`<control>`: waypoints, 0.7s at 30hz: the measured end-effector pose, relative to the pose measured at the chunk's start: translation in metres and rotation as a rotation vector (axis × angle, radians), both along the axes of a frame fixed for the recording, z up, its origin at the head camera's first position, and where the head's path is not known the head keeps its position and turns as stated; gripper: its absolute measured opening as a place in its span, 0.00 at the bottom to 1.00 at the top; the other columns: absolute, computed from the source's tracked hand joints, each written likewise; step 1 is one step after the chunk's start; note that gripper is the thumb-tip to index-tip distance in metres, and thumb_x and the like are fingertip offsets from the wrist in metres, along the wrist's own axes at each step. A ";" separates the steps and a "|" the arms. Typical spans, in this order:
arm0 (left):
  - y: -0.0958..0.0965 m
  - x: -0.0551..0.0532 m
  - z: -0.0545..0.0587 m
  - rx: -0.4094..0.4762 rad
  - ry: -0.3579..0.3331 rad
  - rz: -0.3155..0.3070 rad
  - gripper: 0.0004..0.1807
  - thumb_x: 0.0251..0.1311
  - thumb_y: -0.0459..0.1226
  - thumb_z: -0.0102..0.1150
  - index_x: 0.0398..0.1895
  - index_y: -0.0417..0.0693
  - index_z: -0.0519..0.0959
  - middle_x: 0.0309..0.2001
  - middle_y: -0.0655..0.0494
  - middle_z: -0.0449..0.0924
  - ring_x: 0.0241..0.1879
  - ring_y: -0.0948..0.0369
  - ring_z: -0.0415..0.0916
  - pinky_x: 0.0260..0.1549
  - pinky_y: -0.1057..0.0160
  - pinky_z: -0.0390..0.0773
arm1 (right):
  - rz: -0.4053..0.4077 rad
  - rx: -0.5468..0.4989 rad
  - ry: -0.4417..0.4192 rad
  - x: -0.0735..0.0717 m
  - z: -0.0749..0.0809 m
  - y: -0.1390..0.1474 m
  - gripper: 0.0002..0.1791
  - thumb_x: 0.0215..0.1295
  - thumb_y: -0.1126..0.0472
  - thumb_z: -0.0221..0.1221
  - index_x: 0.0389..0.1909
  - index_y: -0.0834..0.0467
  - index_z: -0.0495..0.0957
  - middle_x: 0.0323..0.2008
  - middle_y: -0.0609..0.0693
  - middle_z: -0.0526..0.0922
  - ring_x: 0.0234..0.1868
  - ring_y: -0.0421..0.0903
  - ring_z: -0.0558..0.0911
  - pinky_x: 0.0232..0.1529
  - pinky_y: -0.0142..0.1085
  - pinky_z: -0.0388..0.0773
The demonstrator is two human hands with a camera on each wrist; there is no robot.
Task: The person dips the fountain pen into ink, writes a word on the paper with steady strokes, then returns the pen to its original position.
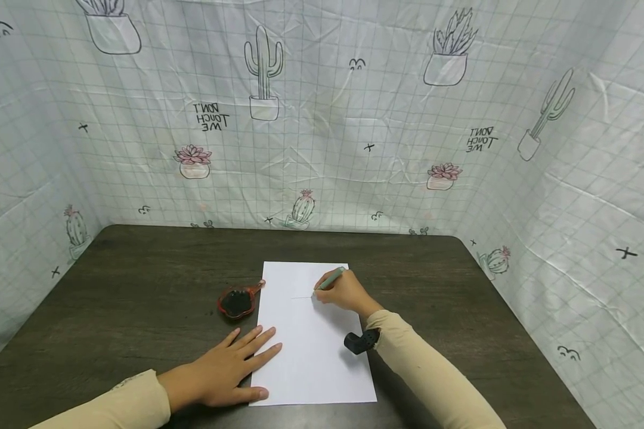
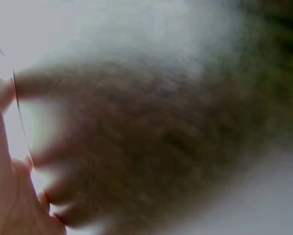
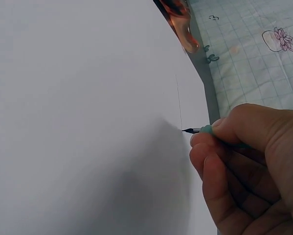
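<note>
A white sheet of paper (image 1: 306, 357) lies on the dark table with a thin line (image 1: 300, 298) drawn across its upper part. My right hand (image 1: 345, 292) pinches a green pen (image 3: 206, 129) between thumb and fingers. The pen's dark pointed tip meets the end of that line in the right wrist view. My left hand (image 1: 231, 364) lies flat with fingers spread, its fingertips on the sheet's lower left edge. In the left wrist view, part of the hand (image 2: 14, 181) shows at the left; a dark blur covers most of the picture.
Left of the paper lies a red flower-shaped item (image 1: 237, 302) with a dark middle, its short handle reaching the sheet's edge. A black wrist device (image 1: 362, 341) juts from the right sleeve over the paper. Behind the table (image 1: 161, 268) hangs a cactus-print cloth (image 1: 322, 119).
</note>
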State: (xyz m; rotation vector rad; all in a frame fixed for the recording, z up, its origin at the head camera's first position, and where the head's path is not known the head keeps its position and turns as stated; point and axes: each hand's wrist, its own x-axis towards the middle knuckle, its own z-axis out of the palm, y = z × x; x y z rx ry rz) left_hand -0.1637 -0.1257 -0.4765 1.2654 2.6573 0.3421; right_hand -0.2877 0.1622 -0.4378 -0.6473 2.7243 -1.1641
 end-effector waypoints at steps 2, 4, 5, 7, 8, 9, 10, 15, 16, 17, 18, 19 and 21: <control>0.000 0.000 0.000 0.002 0.004 0.001 0.41 0.64 0.68 0.34 0.77 0.64 0.46 0.78 0.54 0.37 0.75 0.48 0.40 0.62 0.31 0.49 | -0.006 0.005 -0.001 0.000 0.000 0.002 0.02 0.58 0.65 0.65 0.31 0.58 0.85 0.19 0.47 0.84 0.22 0.37 0.81 0.23 0.31 0.73; 0.000 0.000 0.001 0.002 0.007 0.002 0.41 0.64 0.68 0.34 0.77 0.64 0.46 0.78 0.54 0.37 0.75 0.48 0.41 0.62 0.31 0.49 | -0.007 0.006 0.004 -0.001 0.000 0.004 0.02 0.58 0.65 0.65 0.31 0.58 0.85 0.19 0.46 0.84 0.21 0.37 0.80 0.23 0.31 0.73; 0.000 0.000 0.001 0.001 0.006 0.002 0.41 0.64 0.68 0.34 0.77 0.64 0.46 0.78 0.54 0.37 0.75 0.48 0.41 0.62 0.31 0.49 | -0.008 0.008 0.006 -0.001 0.000 0.005 0.02 0.58 0.65 0.65 0.31 0.58 0.85 0.18 0.46 0.83 0.21 0.37 0.80 0.22 0.31 0.72; 0.000 0.000 0.003 -0.003 -0.001 0.004 0.41 0.64 0.68 0.33 0.77 0.64 0.46 0.78 0.54 0.37 0.75 0.48 0.40 0.63 0.31 0.48 | -0.007 0.012 0.013 -0.001 0.000 0.007 0.02 0.58 0.65 0.65 0.30 0.57 0.85 0.18 0.46 0.83 0.21 0.37 0.79 0.22 0.31 0.70; 0.000 0.000 0.003 -0.004 -0.005 0.005 0.41 0.64 0.68 0.33 0.77 0.64 0.46 0.78 0.54 0.37 0.75 0.48 0.40 0.63 0.31 0.48 | -0.007 0.013 0.015 -0.002 0.000 0.008 0.02 0.58 0.65 0.64 0.30 0.57 0.85 0.18 0.45 0.83 0.21 0.37 0.79 0.22 0.30 0.70; -0.001 0.000 0.004 -0.002 -0.014 0.005 0.41 0.64 0.68 0.34 0.77 0.65 0.46 0.78 0.55 0.36 0.75 0.49 0.39 0.63 0.31 0.48 | -0.008 0.017 0.022 -0.002 -0.001 0.009 0.02 0.58 0.64 0.64 0.31 0.58 0.85 0.18 0.45 0.83 0.20 0.37 0.78 0.22 0.31 0.70; -0.001 0.000 0.005 -0.001 -0.017 0.005 0.41 0.64 0.68 0.34 0.77 0.65 0.46 0.78 0.55 0.36 0.75 0.49 0.39 0.63 0.31 0.48 | -0.011 0.021 0.022 -0.002 -0.001 0.011 0.02 0.58 0.64 0.65 0.31 0.57 0.85 0.18 0.45 0.83 0.20 0.37 0.78 0.22 0.30 0.69; 0.000 0.001 0.006 0.003 -0.016 0.000 0.41 0.64 0.68 0.34 0.77 0.64 0.46 0.78 0.54 0.37 0.75 0.48 0.40 0.62 0.31 0.48 | -0.038 0.012 -0.003 -0.001 -0.002 0.018 0.02 0.58 0.65 0.65 0.31 0.58 0.85 0.18 0.45 0.83 0.21 0.38 0.79 0.21 0.31 0.68; 0.000 0.001 0.005 0.001 -0.009 -0.001 0.41 0.64 0.68 0.34 0.77 0.64 0.46 0.78 0.54 0.37 0.75 0.48 0.40 0.63 0.31 0.48 | -0.041 0.007 -0.011 -0.001 -0.002 0.019 0.02 0.58 0.64 0.65 0.31 0.58 0.85 0.18 0.45 0.83 0.20 0.38 0.78 0.21 0.30 0.68; 0.000 0.001 0.004 0.003 -0.006 -0.002 0.41 0.64 0.68 0.34 0.77 0.64 0.47 0.78 0.53 0.37 0.75 0.48 0.40 0.62 0.31 0.49 | -0.041 0.003 -0.014 0.000 -0.002 0.019 0.02 0.58 0.64 0.65 0.31 0.58 0.85 0.18 0.45 0.83 0.20 0.38 0.78 0.21 0.30 0.68; 0.000 0.001 0.003 0.004 -0.004 -0.002 0.41 0.64 0.68 0.34 0.77 0.64 0.47 0.78 0.53 0.37 0.75 0.48 0.41 0.62 0.31 0.49 | -0.036 -0.003 -0.012 0.000 -0.002 0.020 0.02 0.58 0.65 0.65 0.31 0.58 0.85 0.18 0.46 0.82 0.20 0.38 0.78 0.20 0.31 0.67; 0.000 0.000 0.002 0.004 0.000 -0.003 0.41 0.64 0.68 0.34 0.77 0.63 0.47 0.77 0.53 0.38 0.75 0.48 0.41 0.62 0.31 0.49 | -0.033 -0.007 -0.013 0.000 -0.002 0.020 0.02 0.58 0.64 0.65 0.31 0.58 0.85 0.18 0.46 0.82 0.20 0.38 0.78 0.20 0.30 0.67; 0.000 0.000 0.001 0.006 0.002 -0.003 0.41 0.64 0.68 0.34 0.77 0.63 0.47 0.77 0.53 0.38 0.75 0.48 0.41 0.62 0.31 0.49 | -0.028 -0.013 -0.009 0.001 -0.002 0.020 0.02 0.58 0.65 0.65 0.31 0.59 0.85 0.18 0.46 0.82 0.20 0.38 0.78 0.20 0.30 0.67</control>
